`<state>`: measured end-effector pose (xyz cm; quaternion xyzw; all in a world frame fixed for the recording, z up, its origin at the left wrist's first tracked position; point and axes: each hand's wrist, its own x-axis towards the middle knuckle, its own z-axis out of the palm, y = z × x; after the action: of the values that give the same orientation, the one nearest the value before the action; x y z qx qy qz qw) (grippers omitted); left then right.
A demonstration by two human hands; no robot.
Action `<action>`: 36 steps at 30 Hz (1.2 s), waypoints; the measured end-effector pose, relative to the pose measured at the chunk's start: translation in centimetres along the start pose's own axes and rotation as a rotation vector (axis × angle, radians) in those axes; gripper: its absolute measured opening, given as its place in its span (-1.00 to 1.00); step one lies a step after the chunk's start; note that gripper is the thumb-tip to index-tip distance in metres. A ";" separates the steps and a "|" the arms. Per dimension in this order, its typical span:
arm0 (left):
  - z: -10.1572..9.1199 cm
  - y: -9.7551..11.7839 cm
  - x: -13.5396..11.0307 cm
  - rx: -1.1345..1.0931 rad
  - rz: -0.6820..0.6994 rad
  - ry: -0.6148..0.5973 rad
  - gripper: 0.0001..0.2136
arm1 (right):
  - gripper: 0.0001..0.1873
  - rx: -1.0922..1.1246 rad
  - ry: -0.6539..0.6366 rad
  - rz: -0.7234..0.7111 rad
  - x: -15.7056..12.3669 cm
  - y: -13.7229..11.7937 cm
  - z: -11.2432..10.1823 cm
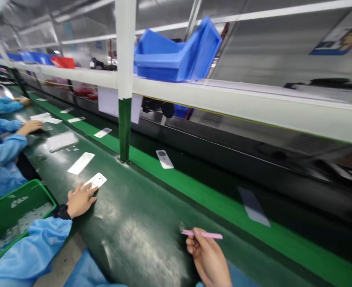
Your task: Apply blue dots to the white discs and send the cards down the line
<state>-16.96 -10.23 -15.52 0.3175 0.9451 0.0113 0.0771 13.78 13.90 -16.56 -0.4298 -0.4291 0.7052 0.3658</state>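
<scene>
With its fingers spread, my left hand (80,200) reaches over the bench, fingertips resting on the near end of a white phone-shaped panel (99,180). The panel lies flat and shows a thin circle with a small dark spot. Beyond it is another white panel (81,163), apart from my hand. My right hand (207,251) pinches a slim pink pen-like tool (210,235) between thumb and fingers, above the green bench. The tool's pale tip points left and is blurred, so its exact kind is unclear.
A green belt (193,183) runs along the bench, carrying several panels, one (164,159) beyond the post (124,127). Left stands a green bin (48,195) with scraps. Co-workers' sleeves (4,151) show further left. A blue bin (160,65) sits on the shelf (223,97).
</scene>
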 end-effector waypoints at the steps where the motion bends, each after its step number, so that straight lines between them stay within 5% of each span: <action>1: 0.1 0.7 -0.5 0.007 0.066 -0.028 -0.59 | -0.61 0.020 0.018 -0.013 -0.6 -0.9 0.0; 6: 0.9 5.2 -3.0 0.011 0.336 -0.036 -0.59 | -0.47 -0.098 0.135 -0.093 -1.6 -3.7 -0.9; 12: 2.7 12.7 -5.9 -0.174 0.576 -0.119 -0.64 | -0.43 -0.258 0.131 -0.063 -0.5 -2.7 -2.1; 16: 3.8 15.6 -6.3 -0.321 0.672 -0.117 -0.70 | -0.45 -0.300 0.138 -0.025 0.2 -2.1 -2.6; 27: 5.1 16.6 -3.9 -0.348 0.809 -0.078 -0.51 | -0.50 -0.377 0.094 0.042 -0.1 -1.7 -4.0; 36: 4.4 16.5 -3.4 -0.355 0.997 -0.236 -0.43 | -0.48 -0.483 0.048 0.064 0.4 -1.6 -4.2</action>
<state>-3.71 0.80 -18.24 0.7084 0.6485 0.1704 0.2203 17.77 16.05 -16.28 -0.5349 -0.5625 0.5829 0.2403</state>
